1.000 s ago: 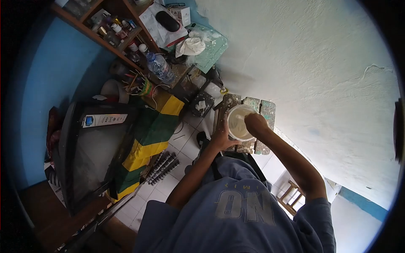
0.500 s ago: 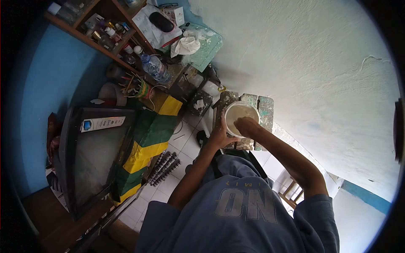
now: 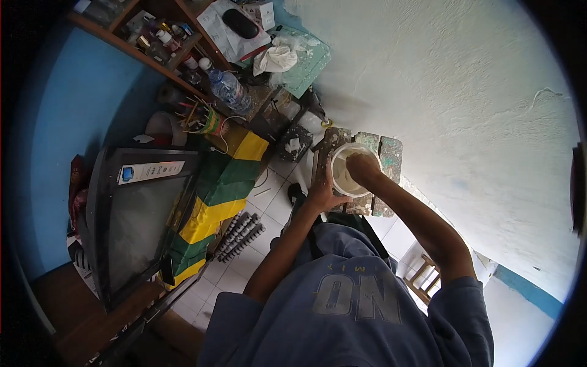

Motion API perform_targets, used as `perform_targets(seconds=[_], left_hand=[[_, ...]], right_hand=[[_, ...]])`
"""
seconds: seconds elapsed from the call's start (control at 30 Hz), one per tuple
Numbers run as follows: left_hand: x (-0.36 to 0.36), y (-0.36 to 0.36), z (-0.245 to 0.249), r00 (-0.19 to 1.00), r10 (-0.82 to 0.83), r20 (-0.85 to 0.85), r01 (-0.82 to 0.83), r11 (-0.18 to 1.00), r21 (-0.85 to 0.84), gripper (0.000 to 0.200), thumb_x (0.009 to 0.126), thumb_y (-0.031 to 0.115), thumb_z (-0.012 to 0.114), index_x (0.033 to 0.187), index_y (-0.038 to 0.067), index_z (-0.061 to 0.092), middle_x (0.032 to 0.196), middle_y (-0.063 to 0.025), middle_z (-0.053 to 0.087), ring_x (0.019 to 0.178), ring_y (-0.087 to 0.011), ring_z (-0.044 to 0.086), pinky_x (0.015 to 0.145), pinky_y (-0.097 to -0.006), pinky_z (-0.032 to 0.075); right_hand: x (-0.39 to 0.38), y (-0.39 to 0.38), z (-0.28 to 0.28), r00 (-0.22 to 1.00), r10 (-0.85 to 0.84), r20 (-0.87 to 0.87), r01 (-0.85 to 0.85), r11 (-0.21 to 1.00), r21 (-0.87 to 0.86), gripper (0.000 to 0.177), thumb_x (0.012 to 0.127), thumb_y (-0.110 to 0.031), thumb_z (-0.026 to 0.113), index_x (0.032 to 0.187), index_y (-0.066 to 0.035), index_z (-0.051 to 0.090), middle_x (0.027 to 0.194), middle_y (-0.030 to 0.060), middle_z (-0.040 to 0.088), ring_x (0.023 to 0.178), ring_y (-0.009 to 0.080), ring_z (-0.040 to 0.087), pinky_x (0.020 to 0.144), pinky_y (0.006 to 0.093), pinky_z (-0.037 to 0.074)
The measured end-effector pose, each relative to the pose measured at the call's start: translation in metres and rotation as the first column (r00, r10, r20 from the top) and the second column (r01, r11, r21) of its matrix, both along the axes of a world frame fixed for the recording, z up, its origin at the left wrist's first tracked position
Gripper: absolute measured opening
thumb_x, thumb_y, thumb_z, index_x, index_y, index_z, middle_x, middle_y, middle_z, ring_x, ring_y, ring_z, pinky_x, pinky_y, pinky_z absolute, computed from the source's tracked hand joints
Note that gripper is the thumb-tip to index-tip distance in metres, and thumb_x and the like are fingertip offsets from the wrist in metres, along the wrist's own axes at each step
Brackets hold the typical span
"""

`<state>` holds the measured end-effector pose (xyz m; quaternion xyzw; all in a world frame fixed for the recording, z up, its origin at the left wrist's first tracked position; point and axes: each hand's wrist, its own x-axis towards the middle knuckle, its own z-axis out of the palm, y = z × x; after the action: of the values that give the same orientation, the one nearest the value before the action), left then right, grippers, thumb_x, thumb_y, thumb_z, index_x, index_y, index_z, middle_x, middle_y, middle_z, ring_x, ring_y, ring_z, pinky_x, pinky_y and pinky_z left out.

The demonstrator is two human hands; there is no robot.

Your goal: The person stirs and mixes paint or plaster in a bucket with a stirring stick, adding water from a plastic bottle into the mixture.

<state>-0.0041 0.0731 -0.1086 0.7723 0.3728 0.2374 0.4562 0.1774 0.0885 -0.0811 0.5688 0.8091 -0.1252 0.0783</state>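
A round white tub (image 3: 337, 177) with a pale, creamy mix (image 3: 344, 179) inside stands on a paint-spattered wooden stool (image 3: 391, 160). My left hand (image 3: 323, 194) is wrapped round the tub's near-left side, thumb stretched along the lower rim. Reaching in over the right rim, my right hand (image 3: 363, 169) is down inside the tub with its fingers curled. Its fingertips are hidden, so whatever it may hold cannot be made out.
A rough white wall (image 3: 440, 85) rises just beyond the stool. To the left are a green and yellow cloth (image 3: 226, 183), an old television (image 3: 147, 214), a water bottle (image 3: 230, 92) and a small dark box (image 3: 295, 144). A wooden rack (image 3: 423, 278) is at lower right.
My right hand has shifted slightly toward the far side inside the tub. The left hand keeps its hold. The whole view has shifted a little.
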Motion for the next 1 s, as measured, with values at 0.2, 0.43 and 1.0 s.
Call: perform_targets(seconds=[0.2,0.43,1.0], left_hand=[[0.0,0.001,0.007,0.999,-0.014,-0.04,0.012,0.999,-0.052,0.133,0.057,0.035,0.088,0.144,-0.003,-0.004,0.145,-0.0305,0.019,0.135,-0.043,0.025,0.111,-0.0457,0.027],[-0.001,-0.003,0.008,1.0,-0.011,-0.012,0.011,0.999,-0.051,0.132,0.057,0.034,0.088,0.144,-0.003,-0.003,0.145,-0.03,0.02,0.135,-0.0427,0.025,0.111,-0.0452,0.027],[-0.001,0.001,0.006,0.999,-0.033,-0.018,0.032,0.996,-0.079,0.134,0.056,0.036,0.089,0.144,-0.002,-0.004,0.146,-0.0302,0.017,0.136,-0.0425,0.023,0.112,-0.0454,0.026]], right_hand=[[-0.006,-0.012,-0.004,0.993,-0.03,-0.116,0.018,0.995,-0.097,0.014,0.076,-0.008,0.055,0.073,0.0,0.065,0.077,0.0204,0.066,0.072,0.0341,0.067,0.062,0.042,0.054],[0.006,-0.027,0.043,0.999,0.007,-0.038,-0.014,0.982,-0.187,0.013,0.077,-0.008,0.056,0.074,-0.002,0.067,0.075,0.0179,0.066,0.072,0.0336,0.067,0.062,0.0426,0.054],[-0.013,-0.023,0.008,0.989,-0.059,-0.138,0.044,0.993,-0.106,0.013,0.076,-0.007,0.055,0.077,0.001,0.066,0.074,0.0212,0.065,0.07,0.0358,0.066,0.062,0.0417,0.054]])
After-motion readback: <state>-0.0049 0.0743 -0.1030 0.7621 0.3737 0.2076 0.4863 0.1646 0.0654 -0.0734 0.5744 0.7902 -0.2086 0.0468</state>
